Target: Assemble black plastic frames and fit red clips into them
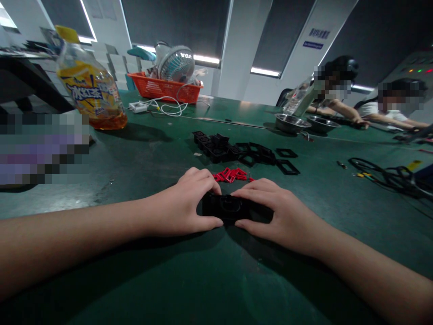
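Between my two hands, low over the green table (189, 280), is a black plastic housing (233, 208) with a rounded opening on its near face. My left hand (189, 203) grips its left end, fingers on top and thumb along the lower edge. On the other end, my right hand (280, 210) holds it the same way. Just beyond lie small red plastic frames (230, 175) in a loose pile. Behind them are black square frames (287, 166) and a cluster of black block-like parts (216, 146). My fingers hide the housing's ends.
A tea bottle (89, 90) stands at the left. An orange basket (165, 88) holding a fan, and a white cable (169, 107), are at the back. Metal bowls (291, 124) and black cables (389, 174) lie right. Two people (333, 90) sit at the far right.
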`<state>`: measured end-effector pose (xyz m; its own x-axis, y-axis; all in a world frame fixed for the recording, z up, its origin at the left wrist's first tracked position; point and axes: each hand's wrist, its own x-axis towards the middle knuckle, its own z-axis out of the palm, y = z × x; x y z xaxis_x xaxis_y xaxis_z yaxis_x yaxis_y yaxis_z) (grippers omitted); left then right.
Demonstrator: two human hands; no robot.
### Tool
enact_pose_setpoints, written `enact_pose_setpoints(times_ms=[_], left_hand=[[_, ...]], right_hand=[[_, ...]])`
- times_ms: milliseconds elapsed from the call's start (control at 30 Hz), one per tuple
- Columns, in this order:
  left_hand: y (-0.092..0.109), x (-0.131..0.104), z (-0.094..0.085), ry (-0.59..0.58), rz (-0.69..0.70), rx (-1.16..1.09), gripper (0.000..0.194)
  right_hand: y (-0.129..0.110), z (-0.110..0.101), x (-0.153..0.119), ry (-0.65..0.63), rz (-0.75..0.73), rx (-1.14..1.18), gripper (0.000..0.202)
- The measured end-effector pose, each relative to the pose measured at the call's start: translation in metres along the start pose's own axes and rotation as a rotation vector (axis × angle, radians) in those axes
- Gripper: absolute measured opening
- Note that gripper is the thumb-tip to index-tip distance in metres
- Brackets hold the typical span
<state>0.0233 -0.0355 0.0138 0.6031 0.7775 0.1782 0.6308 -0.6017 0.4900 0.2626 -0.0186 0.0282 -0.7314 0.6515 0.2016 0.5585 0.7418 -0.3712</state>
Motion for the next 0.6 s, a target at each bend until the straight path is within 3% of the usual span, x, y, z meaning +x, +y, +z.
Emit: enact_pose_setpoints(times_ms=[600], left_hand=[[-0.0014, 0.0020, 0.0006, 0.003, 0.002, 0.005, 0.034]], right_hand=[[0.0008, 0.0011, 0.0003, 0.006, -0.016, -0.007, 0.032]])
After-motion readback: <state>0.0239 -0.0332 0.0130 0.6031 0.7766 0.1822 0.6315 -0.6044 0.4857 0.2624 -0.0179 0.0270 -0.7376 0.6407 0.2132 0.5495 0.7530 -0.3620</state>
